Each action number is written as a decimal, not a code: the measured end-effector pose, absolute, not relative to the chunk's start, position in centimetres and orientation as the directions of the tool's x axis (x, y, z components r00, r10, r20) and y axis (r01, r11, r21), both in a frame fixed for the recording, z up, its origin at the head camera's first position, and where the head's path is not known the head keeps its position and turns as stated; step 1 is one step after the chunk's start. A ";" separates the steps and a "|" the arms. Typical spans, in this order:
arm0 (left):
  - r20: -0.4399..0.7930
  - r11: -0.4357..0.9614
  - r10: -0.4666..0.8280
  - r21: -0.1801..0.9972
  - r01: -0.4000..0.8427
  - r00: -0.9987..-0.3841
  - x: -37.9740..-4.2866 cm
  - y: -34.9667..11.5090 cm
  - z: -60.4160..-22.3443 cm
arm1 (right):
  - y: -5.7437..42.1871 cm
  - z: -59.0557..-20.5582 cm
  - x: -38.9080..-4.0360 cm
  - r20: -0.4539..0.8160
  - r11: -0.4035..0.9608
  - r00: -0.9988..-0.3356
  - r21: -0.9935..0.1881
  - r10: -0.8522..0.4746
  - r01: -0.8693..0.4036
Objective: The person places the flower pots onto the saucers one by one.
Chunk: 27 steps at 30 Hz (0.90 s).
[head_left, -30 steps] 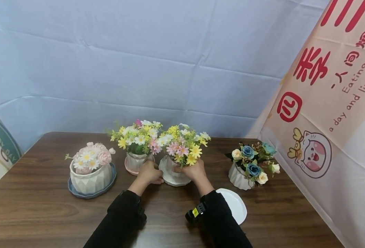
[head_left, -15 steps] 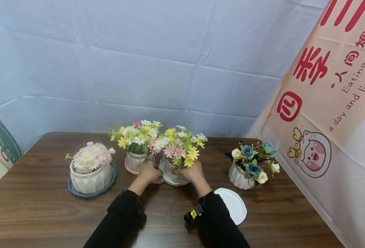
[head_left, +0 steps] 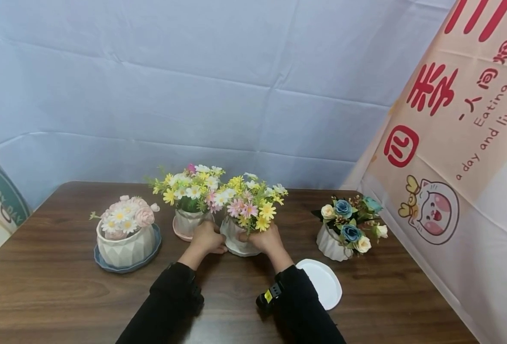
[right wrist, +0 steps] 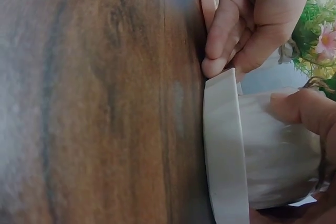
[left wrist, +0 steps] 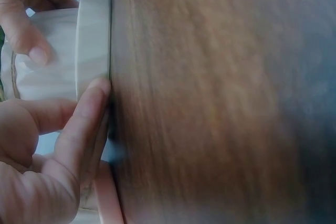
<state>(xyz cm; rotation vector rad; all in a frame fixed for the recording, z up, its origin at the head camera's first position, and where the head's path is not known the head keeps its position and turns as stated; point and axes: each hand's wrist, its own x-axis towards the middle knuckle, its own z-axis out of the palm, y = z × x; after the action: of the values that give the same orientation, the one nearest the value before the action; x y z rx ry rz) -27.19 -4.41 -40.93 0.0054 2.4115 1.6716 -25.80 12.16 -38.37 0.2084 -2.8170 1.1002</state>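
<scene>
My right hand [head_left: 267, 239] grips a white flowerpot [head_left: 234, 231] of yellow, white and pink artificial daisies. In the right wrist view its thumb presses the side of the pot [right wrist: 273, 156], and its other fingers are mostly hidden. The pot stands on a pale scalloped saucer [head_left: 241, 252]. At the saucer's left edge my left hand [head_left: 207, 238] pinches the rim, thumb above and fingertips low by the wood, as the left wrist view shows on the saucer [left wrist: 93, 35]. Just behind my left hand is a similar flowerpot [head_left: 189, 222] on a pink saucer [head_left: 179, 231].
A faceted pot [head_left: 126, 248] of pink and white flowers sits on a blue saucer [head_left: 150, 262] at left. To the right stands a tilted-looking pot [head_left: 332, 244] of blue and cream roses. A bare white saucer [head_left: 324, 282] lies beside my right sleeve on the wooden table [head_left: 55, 296].
My right hand and the daisy pot have shifted slightly left over the saucer, mostly in the first half second. My left hand has stayed at the saucer's edge.
</scene>
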 end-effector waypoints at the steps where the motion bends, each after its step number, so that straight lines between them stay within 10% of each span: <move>1: -0.166 0.362 0.119 0.925 -0.113 -0.979 -27.2 -4.4 -40.9 | 12.2 -38.4 -25.8 0.153 0.720 -0.985 -0.674 -0.084 -0.166; 27: -0.066 0.697 0.007 0.716 -0.042 -0.998 -27.6 -2.5 -40.2 | 13.2 -38.8 -27.1 0.139 0.698 -0.989 -0.702 -0.059 -0.140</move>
<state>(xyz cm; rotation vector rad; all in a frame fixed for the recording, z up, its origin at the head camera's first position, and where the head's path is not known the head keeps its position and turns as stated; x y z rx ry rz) -27.58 -2.48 -40.22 -0.0289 2.8348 1.1986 -27.07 13.19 -38.77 0.1650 -2.7973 1.1692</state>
